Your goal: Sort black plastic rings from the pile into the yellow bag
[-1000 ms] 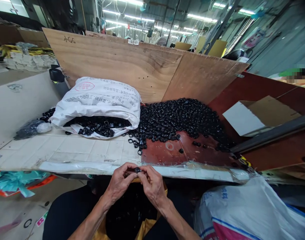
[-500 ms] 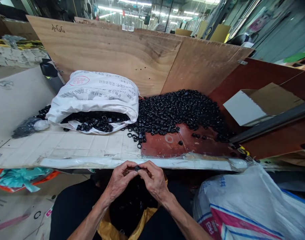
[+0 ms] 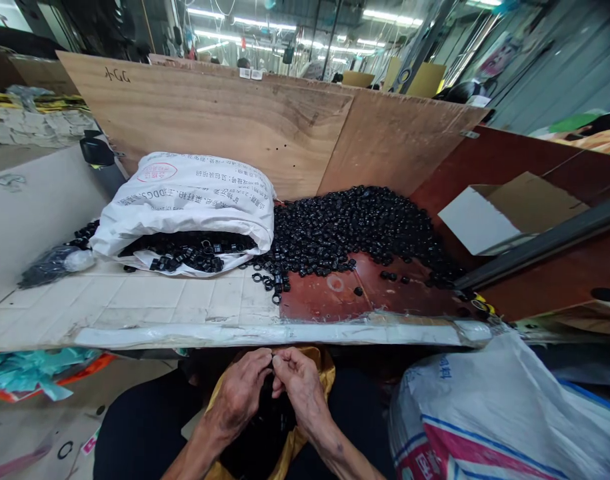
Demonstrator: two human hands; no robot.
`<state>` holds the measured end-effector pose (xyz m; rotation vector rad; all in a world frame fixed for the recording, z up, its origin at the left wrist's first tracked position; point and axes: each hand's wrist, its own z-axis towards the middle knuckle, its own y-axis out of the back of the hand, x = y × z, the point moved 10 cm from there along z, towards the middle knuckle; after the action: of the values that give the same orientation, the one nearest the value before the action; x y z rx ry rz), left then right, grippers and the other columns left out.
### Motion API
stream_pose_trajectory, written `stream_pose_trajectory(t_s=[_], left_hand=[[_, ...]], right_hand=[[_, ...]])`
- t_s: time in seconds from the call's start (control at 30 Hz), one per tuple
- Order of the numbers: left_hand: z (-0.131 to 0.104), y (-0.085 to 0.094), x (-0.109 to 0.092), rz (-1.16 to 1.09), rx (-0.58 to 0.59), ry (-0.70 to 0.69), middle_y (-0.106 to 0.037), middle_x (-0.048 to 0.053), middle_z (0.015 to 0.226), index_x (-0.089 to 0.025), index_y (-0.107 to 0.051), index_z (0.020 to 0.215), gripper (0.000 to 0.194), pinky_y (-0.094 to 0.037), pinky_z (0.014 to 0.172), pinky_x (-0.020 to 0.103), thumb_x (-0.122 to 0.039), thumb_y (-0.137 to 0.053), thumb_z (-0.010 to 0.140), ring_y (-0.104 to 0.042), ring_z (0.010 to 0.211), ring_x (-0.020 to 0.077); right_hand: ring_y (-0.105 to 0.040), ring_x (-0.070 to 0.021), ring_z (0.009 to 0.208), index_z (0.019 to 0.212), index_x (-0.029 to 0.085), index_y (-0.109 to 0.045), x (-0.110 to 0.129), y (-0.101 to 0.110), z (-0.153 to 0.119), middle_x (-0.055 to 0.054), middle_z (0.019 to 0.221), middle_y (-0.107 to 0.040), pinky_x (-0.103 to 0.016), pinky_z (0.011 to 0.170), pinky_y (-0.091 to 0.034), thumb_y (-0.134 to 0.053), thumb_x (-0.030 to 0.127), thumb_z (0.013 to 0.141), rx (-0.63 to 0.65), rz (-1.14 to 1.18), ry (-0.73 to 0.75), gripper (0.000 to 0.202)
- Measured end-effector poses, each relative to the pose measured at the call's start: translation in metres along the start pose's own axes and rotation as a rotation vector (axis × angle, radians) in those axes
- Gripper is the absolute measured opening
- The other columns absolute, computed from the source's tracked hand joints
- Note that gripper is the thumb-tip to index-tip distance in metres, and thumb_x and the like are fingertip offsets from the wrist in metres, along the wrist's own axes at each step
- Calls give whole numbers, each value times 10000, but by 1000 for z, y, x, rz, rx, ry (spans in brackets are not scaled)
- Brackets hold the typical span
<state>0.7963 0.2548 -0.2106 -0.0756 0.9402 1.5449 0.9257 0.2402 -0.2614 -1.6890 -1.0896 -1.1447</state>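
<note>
My left hand (image 3: 241, 392) and my right hand (image 3: 299, 387) meet just below the bench's front edge, with fingers closed together. Between the fingertips a small dark bit shows, mostly hidden. Under them, a yellow sack (image 3: 326, 373) with black pieces inside stands between my legs. On the bench, a white sack (image 3: 195, 183) lies on its side with black ring-like pieces in its mouth. To its right is a large heap of small black parts (image 3: 365, 223), with a few loose rings (image 3: 276, 299) near the front.
Wooden boards (image 3: 209, 113) wall the bench's back. An open carton (image 3: 479, 220) sits at the right above a dark bar (image 3: 525, 247). A white and pink sack (image 3: 499, 400) stands at lower right, a teal-filled bag (image 3: 39, 370) at lower left. A padded strip (image 3: 265, 335) edges the bench.
The view has tilted up slightly. Both hands are lower, nearer the yellow sack, and the black piece seen between the fingertips is now mostly covered.
</note>
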Motion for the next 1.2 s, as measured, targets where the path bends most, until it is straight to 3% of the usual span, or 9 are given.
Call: stream_pose_trajectory(t_s=[0.1,0.17,0.27,0.37,0.47,0.63,0.83,0.97,1.2], left_hand=[[2,7,-10,2,41,-63,-715,121,1205,-226,-526,1359,479,-621,947,361,-8,-518,932,-700,1135,226],[15,7,-13,-53,191,-34,-718,107,1174,-223,-564,1286,390,-608,934,339,-50,-549,937,-701,1104,216],[50,7,3,-70,345,157,-710,77,1092,-218,-641,1028,143,-583,874,347,-245,-698,900,-699,1007,234],[93,11,40,26,184,383,-652,23,831,-201,-610,878,136,-546,733,331,-314,-683,904,-674,763,204],[122,-11,67,218,117,423,-647,46,895,-178,-604,978,229,-536,711,344,-301,-741,841,-666,724,216],[130,-43,83,432,199,423,-684,103,1048,-166,-627,1046,167,-542,783,361,-182,-645,881,-693,926,271],[118,-28,79,260,158,362,-674,53,966,-174,-647,1083,251,-556,778,335,-118,-623,840,-666,776,195],[116,-23,75,62,93,289,-650,41,956,-194,-667,1088,320,-551,725,293,-74,-590,801,-632,746,154],[102,-27,102,-329,-33,555,-687,36,1001,-196,-545,1115,380,-622,823,337,-224,-708,772,-723,858,174]], right_hand=[[-500,-104,489,768,166,-627,-13,0,-5,8,603,-570,-215,481,-472,-738,643,772,32,117,-128,490],[-480,-115,453,720,177,-606,-9,3,1,11,567,-551,-223,437,-432,-688,652,802,109,-50,-149,489],[-524,-153,520,663,190,-599,46,26,32,7,575,-532,-246,493,-441,-614,534,881,17,-519,181,407],[-596,-179,711,877,180,-667,112,36,63,-54,876,-617,-288,680,-509,-587,317,884,-209,-746,630,159],[-624,-210,871,1104,164,-650,127,16,100,-118,1125,-593,-314,782,-527,-539,163,845,-149,-912,791,282],[-631,-230,837,926,167,-653,114,11,130,-104,945,-640,-333,776,-531,-532,133,819,-132,-953,758,165],[-639,-185,620,939,198,-634,92,32,124,-13,733,-677,-277,585,-525,-671,372,815,-51,-407,465,217],[-686,-193,792,1117,193,-677,96,24,108,-52,922,-723,-283,698,-555,-677,386,841,5,-278,503,337],[-688,-186,793,1009,186,-707,93,18,100,-66,966,-723,-279,717,-569,-681,371,868,52,-257,544,234]])
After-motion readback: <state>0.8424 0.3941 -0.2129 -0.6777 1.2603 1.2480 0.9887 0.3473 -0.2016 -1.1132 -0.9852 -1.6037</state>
